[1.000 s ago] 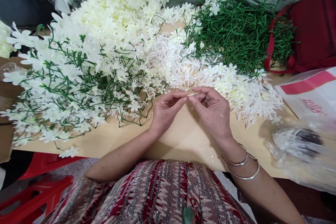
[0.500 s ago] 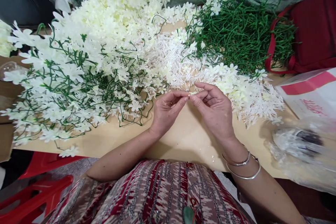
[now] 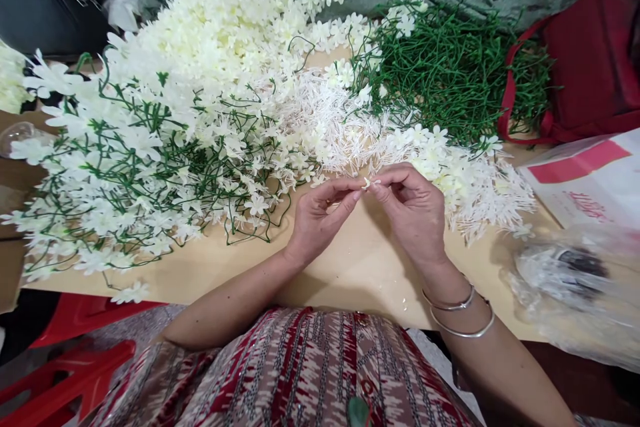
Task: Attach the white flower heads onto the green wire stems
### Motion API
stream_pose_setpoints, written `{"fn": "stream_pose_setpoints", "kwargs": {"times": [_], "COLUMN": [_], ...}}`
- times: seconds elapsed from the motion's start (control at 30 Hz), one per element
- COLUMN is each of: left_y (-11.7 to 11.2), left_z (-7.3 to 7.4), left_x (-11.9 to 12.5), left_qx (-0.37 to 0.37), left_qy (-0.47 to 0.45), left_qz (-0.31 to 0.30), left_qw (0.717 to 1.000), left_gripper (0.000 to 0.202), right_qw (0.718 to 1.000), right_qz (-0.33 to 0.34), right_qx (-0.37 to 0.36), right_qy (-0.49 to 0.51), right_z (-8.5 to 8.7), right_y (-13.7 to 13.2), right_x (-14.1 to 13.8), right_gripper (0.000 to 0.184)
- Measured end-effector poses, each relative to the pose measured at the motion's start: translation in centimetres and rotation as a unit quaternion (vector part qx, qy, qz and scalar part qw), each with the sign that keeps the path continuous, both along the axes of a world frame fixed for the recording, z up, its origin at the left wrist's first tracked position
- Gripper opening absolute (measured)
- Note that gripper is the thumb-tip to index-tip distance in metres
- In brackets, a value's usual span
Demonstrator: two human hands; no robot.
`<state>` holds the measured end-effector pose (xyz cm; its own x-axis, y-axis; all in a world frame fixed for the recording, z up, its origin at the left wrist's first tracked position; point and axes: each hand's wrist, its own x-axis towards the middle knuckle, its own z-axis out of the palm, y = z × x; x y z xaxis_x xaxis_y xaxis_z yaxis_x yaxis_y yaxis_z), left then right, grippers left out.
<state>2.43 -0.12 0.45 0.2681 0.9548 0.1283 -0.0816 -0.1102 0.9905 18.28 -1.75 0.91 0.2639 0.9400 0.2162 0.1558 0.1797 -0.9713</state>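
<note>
My left hand [image 3: 323, 217] and my right hand [image 3: 414, 217] meet fingertip to fingertip above the table [image 3: 345, 280]. Between their pinched thumbs and forefingers is a small white artificial flower [image 3: 369, 183], mostly covered by the fingers. Just beyond my hands spreads a pile of thin white flower stamens [image 3: 333, 120]. Loose white artificial blossoms [image 3: 425, 153] lie past my right hand. To the left of my left hand is a big heap of white artificial flowers on green stems [image 3: 145, 147].
A tall mound of pale blossoms [image 3: 225, 20] stands at the back. Bare green plastic stems [image 3: 445, 67] are piled at back right beside a red bag [image 3: 590, 60]. A white-and-red paper bag [image 3: 585, 180] and clear plastic wrapping [image 3: 565, 280] lie at right. Red stools [image 3: 75, 380] stand lower left.
The fingers of my right hand have curled in more, its raised forefinger coming down to the pinch. More of the small white flower shows between the fingertips. My left hand has barely moved.
</note>
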Motion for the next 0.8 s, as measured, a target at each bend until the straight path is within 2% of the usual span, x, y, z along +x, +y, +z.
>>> {"fn": "stream_pose_setpoints", "kwargs": {"times": [0.07,0.2,0.3,0.4,0.5,0.6,0.7,0.8], "left_y": [0.0,0.8,2.7,5.4,8.1,10.3,12.0,13.4], "left_z": [0.3,1.4,2.4,3.1,3.0,2.5,2.0,1.7], "left_x": [-0.1,-0.2,0.3,1.5,3.1,4.8,6.1,7.2], "left_qx": [0.005,0.02,0.049,0.13,0.213,0.262,0.318,0.369], "left_qy": [0.002,-0.014,0.026,0.104,0.188,0.277,0.348,0.405], "left_qz": [0.003,0.036,0.044,0.027,0.016,-0.038,-0.085,-0.106], "left_qw": [1.0,0.999,0.997,0.986,0.959,0.924,0.878,0.83], "left_gripper": [0.016,0.018,0.017,0.015,0.019,0.024,0.027,0.026], "right_qw": [1.0,0.999,0.998,0.996,0.994,0.992,0.991,0.99], "right_qz": [0.005,0.012,0.03,0.041,0.041,0.049,0.058,0.069], "right_qx": [0.003,-0.049,-0.057,-0.046,-0.044,-0.053,-0.054,-0.054], "right_qy": [0.015,0.018,-0.024,-0.066,-0.091,-0.102,-0.105,-0.112], "right_z": [-0.1,-0.6,-0.9,-0.9,-0.8,-1.0,-1.4,-1.7], "right_y": [0.2,0.2,0.2,0.3,0.4,0.7,0.9,1.1], "right_x": [0.1,0.4,0.5,0.7,0.9,1.2,1.5,1.7], "right_gripper": [0.006,0.009,0.011,0.013,0.014,0.013,0.011,0.009]}}
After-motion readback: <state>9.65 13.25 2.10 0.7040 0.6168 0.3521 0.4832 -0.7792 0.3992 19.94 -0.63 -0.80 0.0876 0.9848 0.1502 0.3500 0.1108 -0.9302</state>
